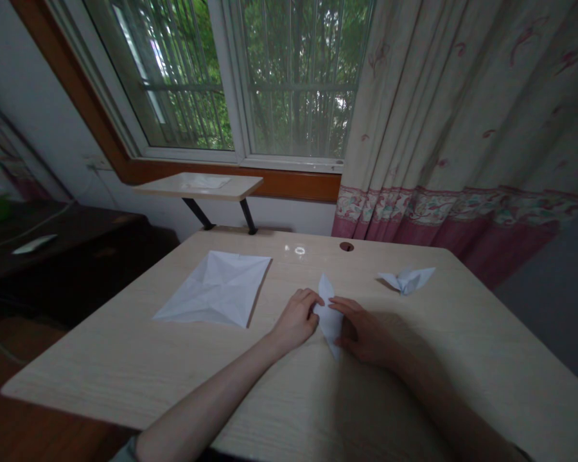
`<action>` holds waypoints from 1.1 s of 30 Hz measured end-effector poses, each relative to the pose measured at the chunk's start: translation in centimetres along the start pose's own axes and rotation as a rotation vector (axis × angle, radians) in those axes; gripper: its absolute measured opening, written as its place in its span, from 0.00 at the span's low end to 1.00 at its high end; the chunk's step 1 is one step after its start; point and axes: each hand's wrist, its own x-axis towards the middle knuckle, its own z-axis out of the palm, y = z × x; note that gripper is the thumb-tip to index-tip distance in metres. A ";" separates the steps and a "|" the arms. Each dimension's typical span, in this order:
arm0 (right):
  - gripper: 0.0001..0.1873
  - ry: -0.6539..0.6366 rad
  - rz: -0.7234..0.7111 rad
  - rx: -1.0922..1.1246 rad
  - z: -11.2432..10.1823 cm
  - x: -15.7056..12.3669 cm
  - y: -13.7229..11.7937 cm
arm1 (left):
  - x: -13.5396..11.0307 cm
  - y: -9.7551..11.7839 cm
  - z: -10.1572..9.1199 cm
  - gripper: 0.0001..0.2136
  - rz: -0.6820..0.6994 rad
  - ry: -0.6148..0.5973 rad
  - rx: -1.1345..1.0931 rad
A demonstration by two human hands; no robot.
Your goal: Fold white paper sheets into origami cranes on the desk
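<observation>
A narrow, pointed piece of folded white paper (328,319) lies on the table between my hands, its long tips toward the window and toward me. My left hand (299,316) grips its left edge with curled fingers and thumb. From the other side, my right hand (361,330) holds the right edge, index finger on top and thumb lower down. A creased, unfolded sheet of white paper (216,290) rests to the left of my hands. Farther right stands a folded paper crane (407,280) with its wings spread.
The pale wooden table (173,372) carries a small raised shelf (168,186) at its back left, with a sheet on it. A round hole (347,246) is near the back edge. Behind are a window and a curtain (414,128); a dark cabinet (67,237) stands left.
</observation>
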 end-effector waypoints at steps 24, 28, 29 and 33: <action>0.23 0.184 -0.005 0.019 0.2 -0.1 0.4 | 0.3 0.2 -0.4 0.21 -0.022 -0.017 -0.070; 0.19 0.194 0.004 0.027 0.4 -0.1 0.6 | 0.3 0.1 -0.3 0.22 -0.018 -0.010 -0.078; 0.19 0.204 0.014 0.024 0.5 -0.1 0.6 | 0.3 0.1 -0.3 0.22 -0.019 -0.006 -0.083; 0.17 0.247 0.068 0.003 0.6 0.0 0.7 | 0.3 0.2 -0.2 0.20 -0.024 0.021 -0.121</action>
